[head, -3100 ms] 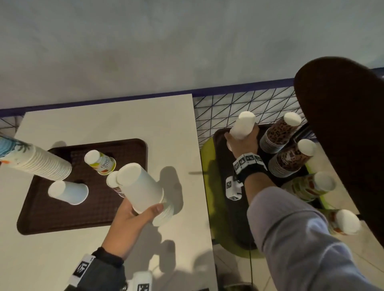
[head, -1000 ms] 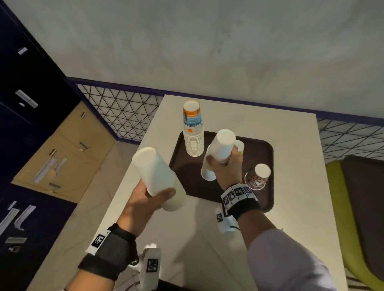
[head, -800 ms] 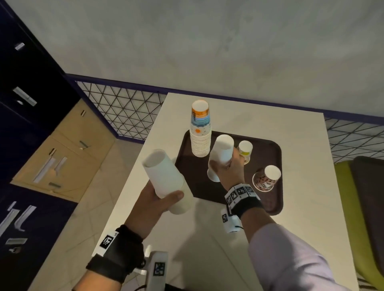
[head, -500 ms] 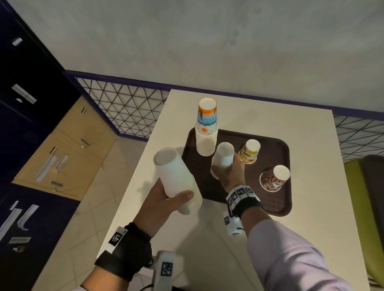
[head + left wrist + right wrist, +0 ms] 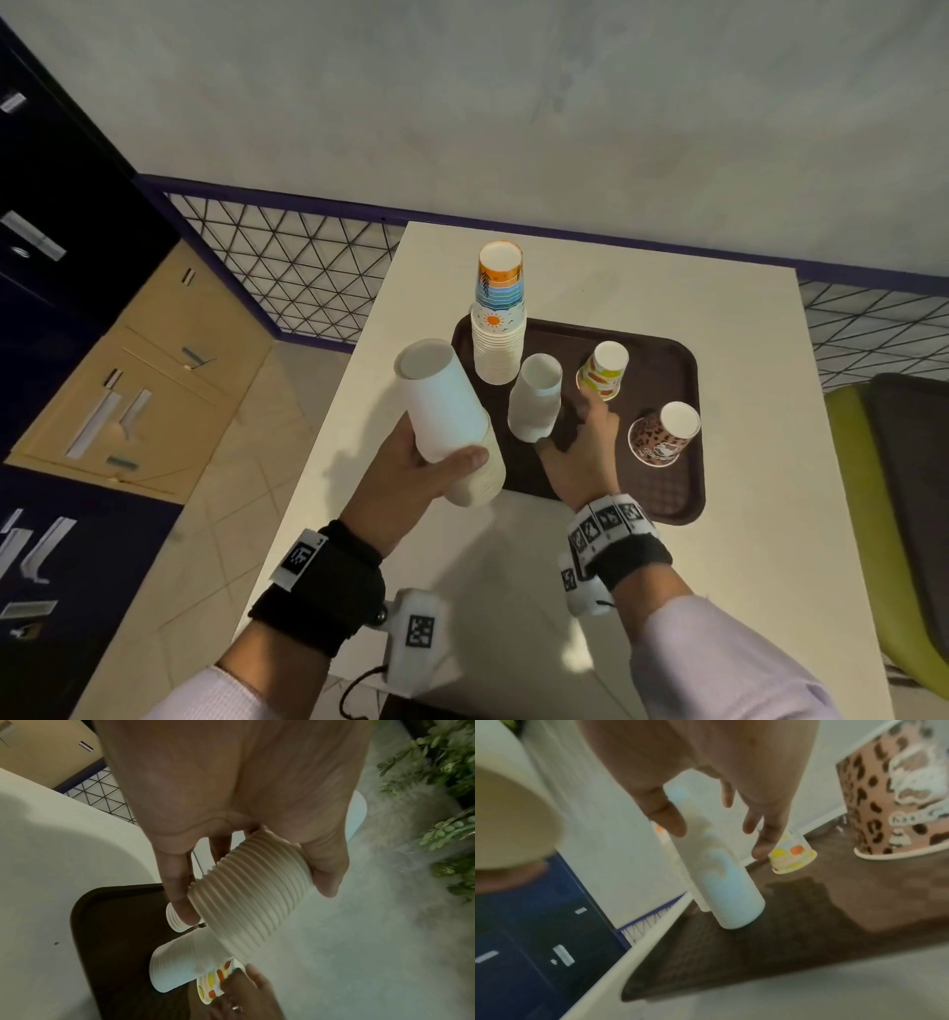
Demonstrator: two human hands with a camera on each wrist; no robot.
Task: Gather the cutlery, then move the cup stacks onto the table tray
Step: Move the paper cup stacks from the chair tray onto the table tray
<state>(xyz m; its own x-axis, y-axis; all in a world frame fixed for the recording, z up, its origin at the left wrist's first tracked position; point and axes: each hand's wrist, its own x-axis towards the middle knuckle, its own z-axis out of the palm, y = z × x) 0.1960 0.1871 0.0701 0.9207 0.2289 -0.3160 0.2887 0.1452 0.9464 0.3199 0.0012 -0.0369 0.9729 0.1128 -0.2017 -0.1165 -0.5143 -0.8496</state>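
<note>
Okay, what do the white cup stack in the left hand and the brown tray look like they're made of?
White cup stack: likely paper, matte, with many thin rolled rims showing as ridges where the left hand grips it. Brown tray: probably moulded plastic, dark brown with a fine textured surface, a raised rim and rounded corners.

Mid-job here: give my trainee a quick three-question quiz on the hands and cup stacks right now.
1. True or false: the right hand grips the white stack on the tray.
2. Which hand holds a cup stack off the tray: (a) left, (b) right?
3. How many stacks stand on the tray?

Key: 1. False, its fingers are spread, just off it. 2. (a), the left hand. 3. Four.
</note>
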